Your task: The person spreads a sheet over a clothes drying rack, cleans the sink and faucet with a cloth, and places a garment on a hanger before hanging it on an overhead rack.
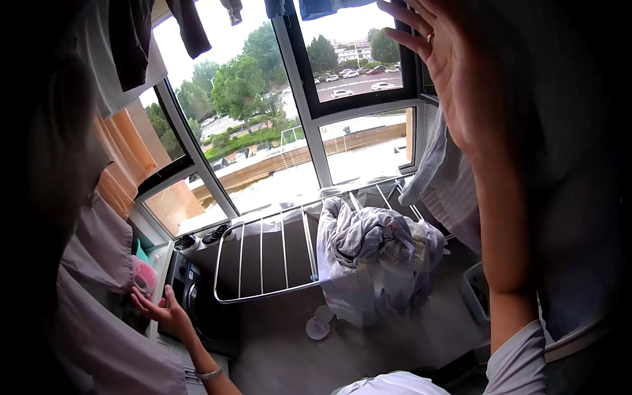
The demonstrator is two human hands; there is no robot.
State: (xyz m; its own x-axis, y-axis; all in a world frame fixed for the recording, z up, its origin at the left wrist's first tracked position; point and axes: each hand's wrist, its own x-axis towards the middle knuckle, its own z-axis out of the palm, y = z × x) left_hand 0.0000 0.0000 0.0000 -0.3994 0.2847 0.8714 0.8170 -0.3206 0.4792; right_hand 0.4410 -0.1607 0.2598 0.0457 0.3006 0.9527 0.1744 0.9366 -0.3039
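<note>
My right hand is raised high at the upper right, its fingers spread and pointing left, with a ring on one finger and nothing in it. At the lower left my left hand is held palm up with its fingers apart, just below a pink item; it holds nothing, and I cannot tell whether a fingertip touches that item. Between the hands, a metal drying rack carries a heap of crumpled grey striped fabric on its right part. Pale cloth or plastic hangs down from the heap.
Pinkish cloth and an orange curtain hang at left. A dark front-loading washing machine stands beside the rack, with dark shoes on the sill. Dark garments hang overhead. A grey bin stands at right.
</note>
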